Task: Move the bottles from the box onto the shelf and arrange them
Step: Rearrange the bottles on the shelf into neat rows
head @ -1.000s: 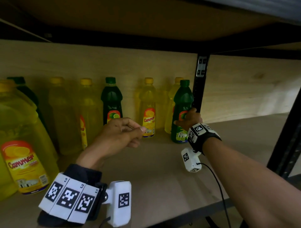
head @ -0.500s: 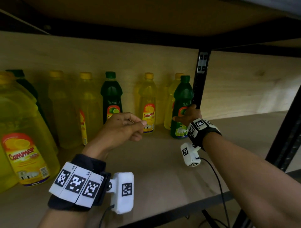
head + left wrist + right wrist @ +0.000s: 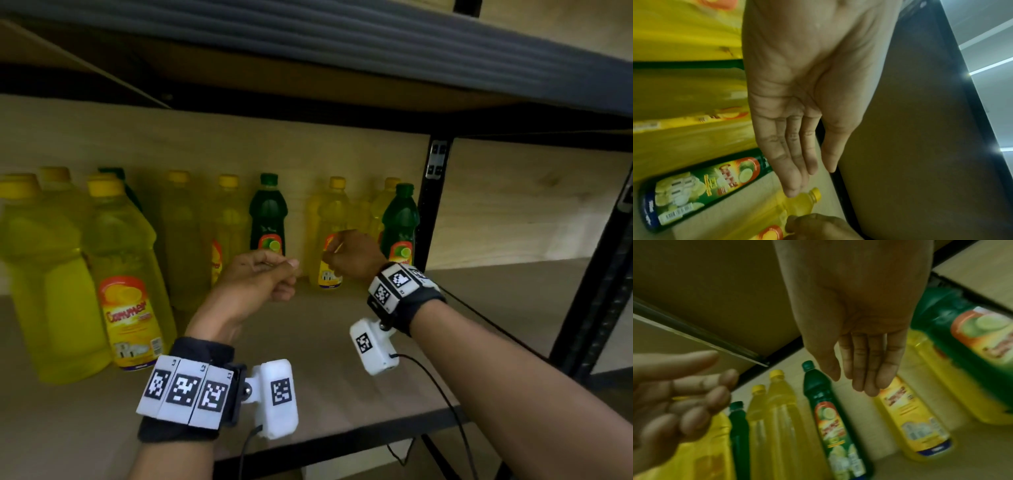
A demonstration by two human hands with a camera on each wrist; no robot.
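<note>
Step in hand: we judge that we are arranging, not carrying; both hands are at the row and neither one holds a bottle.
Left hand [image 3: 255, 282]: it hangs in the air over the shelf [image 3: 342, 359], near the middle of the row. In the head view the fingers look loosely bent, in its wrist view they are almost straight; it grips nothing.
Right hand [image 3: 352, 255]: it is in front of the yellow bottle [image 3: 325, 240], fingers relaxed and close together. In the left wrist view they seem to be at the label, but we cannot tell if they really touch it.
Bottles: they stand upright along the far wall of the shelf, yellow ones and green ones mixed. One green bottle [image 3: 268, 214] is left of the yellow bottle, another green bottle [image 3: 400, 222] is at the right end, beside the black post [image 3: 433, 205]. Two large yellow jugs [image 3: 126, 274] stand nearer, at the left.
Box: not in view.
Next move: we think the yellow bottle needs a grip around its body, and then a small turn or push to line it up with its neighbours.
</note>
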